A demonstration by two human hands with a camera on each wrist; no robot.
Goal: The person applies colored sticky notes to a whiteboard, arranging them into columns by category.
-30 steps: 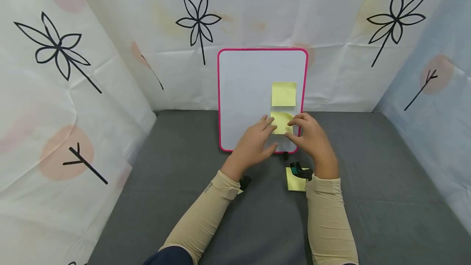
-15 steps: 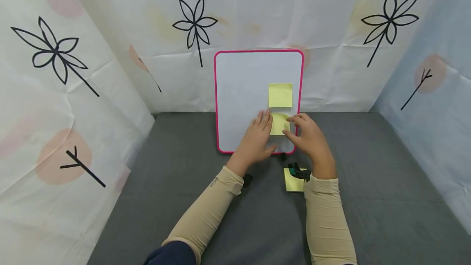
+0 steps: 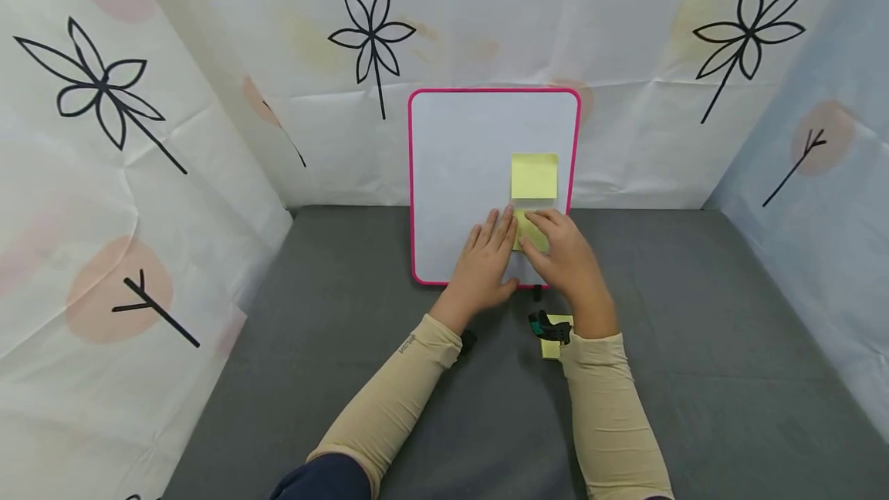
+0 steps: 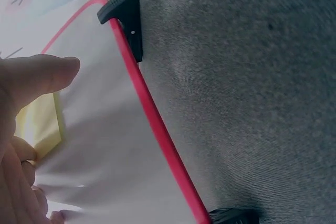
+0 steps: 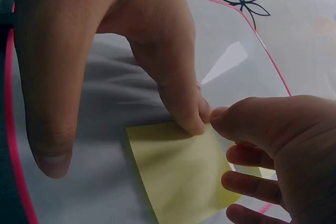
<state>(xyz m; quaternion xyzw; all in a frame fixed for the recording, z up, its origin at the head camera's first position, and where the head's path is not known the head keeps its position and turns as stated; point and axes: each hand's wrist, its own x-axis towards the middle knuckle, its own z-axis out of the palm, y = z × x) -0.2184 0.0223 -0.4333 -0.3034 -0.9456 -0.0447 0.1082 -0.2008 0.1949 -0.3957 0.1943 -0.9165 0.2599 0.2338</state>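
Observation:
A yellow sticky note [image 3: 531,234] lies on the lower right of a pink-framed whiteboard [image 3: 458,168]. My left hand [image 3: 479,272] lies along the note's left edge with straight fingers; in the right wrist view a left fingertip presses the note [image 5: 181,177] near its edge. Reaching in from the right, my right hand [image 3: 572,265] touches the same note with loosely bent fingers, thumb and index finger apart. That hand covers the note's right part in the head view. Above it, a second yellow note [image 3: 534,176] sits flat on the board.
A pad of yellow notes [image 3: 551,350] rests on the grey table [image 3: 694,330], partly behind the right wrist's black device [image 3: 549,328]. Black feet [image 4: 128,19] support the board's lower edge. A white cloth wall [image 3: 625,14] with drawn flowers stands behind.
My left fingers have straightened upward along the note's left edge. My right hand has shifted left from the note's right edge to over the note. The view has tilted slightly.

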